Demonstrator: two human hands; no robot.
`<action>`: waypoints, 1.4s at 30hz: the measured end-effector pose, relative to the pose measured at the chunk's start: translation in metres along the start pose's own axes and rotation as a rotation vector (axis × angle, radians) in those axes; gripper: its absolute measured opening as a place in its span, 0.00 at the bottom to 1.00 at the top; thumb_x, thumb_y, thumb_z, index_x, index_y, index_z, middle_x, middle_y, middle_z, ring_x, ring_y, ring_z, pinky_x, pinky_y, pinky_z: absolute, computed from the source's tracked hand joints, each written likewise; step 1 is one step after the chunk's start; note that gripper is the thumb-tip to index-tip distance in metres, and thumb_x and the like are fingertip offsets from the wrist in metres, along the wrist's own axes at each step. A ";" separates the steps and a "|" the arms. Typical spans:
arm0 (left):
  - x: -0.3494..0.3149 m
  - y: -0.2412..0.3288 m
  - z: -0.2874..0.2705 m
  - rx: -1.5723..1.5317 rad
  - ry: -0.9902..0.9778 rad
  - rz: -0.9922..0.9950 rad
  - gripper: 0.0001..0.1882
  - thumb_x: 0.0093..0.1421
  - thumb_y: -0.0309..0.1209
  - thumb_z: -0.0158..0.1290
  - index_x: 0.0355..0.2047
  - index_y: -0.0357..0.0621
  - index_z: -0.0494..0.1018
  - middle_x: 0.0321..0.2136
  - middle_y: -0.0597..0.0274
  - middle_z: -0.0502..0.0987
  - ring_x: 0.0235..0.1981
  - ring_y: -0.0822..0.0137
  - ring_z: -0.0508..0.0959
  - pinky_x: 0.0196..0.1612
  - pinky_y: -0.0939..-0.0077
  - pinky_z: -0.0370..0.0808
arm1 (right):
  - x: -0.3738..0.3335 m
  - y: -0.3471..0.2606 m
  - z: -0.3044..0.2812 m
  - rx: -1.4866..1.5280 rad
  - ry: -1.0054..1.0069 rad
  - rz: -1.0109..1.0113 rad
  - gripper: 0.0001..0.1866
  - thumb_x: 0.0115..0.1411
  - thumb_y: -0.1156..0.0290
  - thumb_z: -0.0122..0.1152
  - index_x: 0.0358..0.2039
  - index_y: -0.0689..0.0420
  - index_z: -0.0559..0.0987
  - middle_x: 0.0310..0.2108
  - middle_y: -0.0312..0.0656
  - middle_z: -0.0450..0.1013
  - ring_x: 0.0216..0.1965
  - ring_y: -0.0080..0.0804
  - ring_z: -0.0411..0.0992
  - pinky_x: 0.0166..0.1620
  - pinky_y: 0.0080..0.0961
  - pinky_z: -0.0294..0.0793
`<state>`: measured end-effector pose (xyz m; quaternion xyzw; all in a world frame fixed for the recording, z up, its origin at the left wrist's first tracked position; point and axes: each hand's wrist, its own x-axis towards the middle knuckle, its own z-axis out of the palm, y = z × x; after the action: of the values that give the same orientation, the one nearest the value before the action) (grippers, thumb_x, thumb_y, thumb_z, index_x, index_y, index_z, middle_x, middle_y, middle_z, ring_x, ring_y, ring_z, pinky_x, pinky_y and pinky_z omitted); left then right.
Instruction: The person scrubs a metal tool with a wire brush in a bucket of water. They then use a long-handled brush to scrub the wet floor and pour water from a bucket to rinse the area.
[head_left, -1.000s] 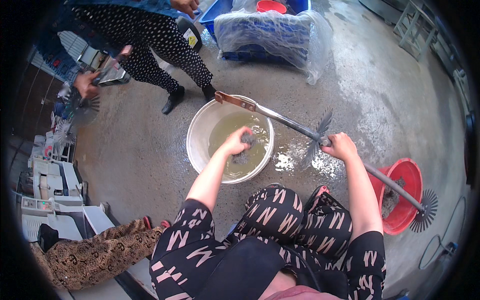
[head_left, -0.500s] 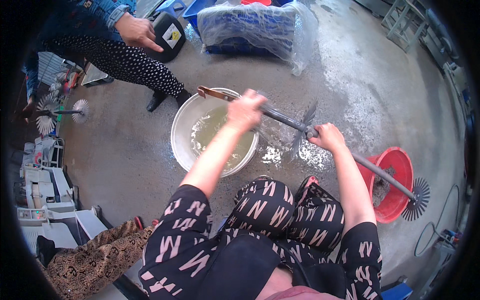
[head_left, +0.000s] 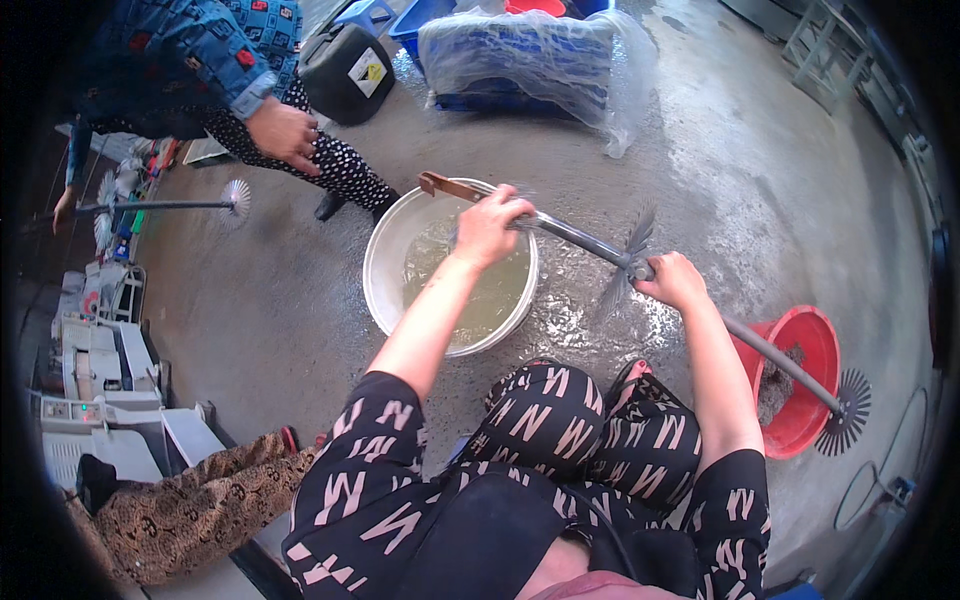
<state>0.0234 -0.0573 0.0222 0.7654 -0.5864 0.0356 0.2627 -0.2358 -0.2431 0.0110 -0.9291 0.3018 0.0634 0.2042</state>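
A long grey metal shaft with a round spiky disc partway along it lies across both my hands. My left hand is closed around its left part, above the rim of a white round tub of murky water. A flat brown piece with a hooked end sticks out left of that hand; whether it joins the shaft is hidden. My right hand grips the shaft beside the spiky disc. Past it, the shaft slants over a red bucket to another spiky disc.
Another person's hand hangs beyond the tub's left, near a black jerrycan. A similar spiked shaft is at far left. A blue crate under clear plastic stands ahead. Someone's patterned trouser leg extends at lower left. The floor is wet.
The view has shifted, so most things sit farther right. My left hand stays on the shaft and looks less blurred. The other person's pointing hand has lowered, and the far-left spiked shaft has moved.
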 end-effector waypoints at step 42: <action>-0.073 -0.089 -0.048 -0.651 0.151 -0.720 0.24 0.47 0.41 0.64 0.44 0.52 0.72 0.41 0.58 0.78 0.43 0.57 0.78 0.47 0.61 0.73 | -0.030 -0.005 0.025 -0.117 -0.026 0.161 0.16 0.42 0.62 0.63 0.21 0.65 0.80 0.25 0.59 0.75 0.32 0.53 0.76 0.40 0.43 0.76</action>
<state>0.0940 0.0437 0.0049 0.7930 -0.2447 -0.1869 0.5256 -0.2572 -0.2126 -0.0025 -0.9112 0.3688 0.1090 0.1477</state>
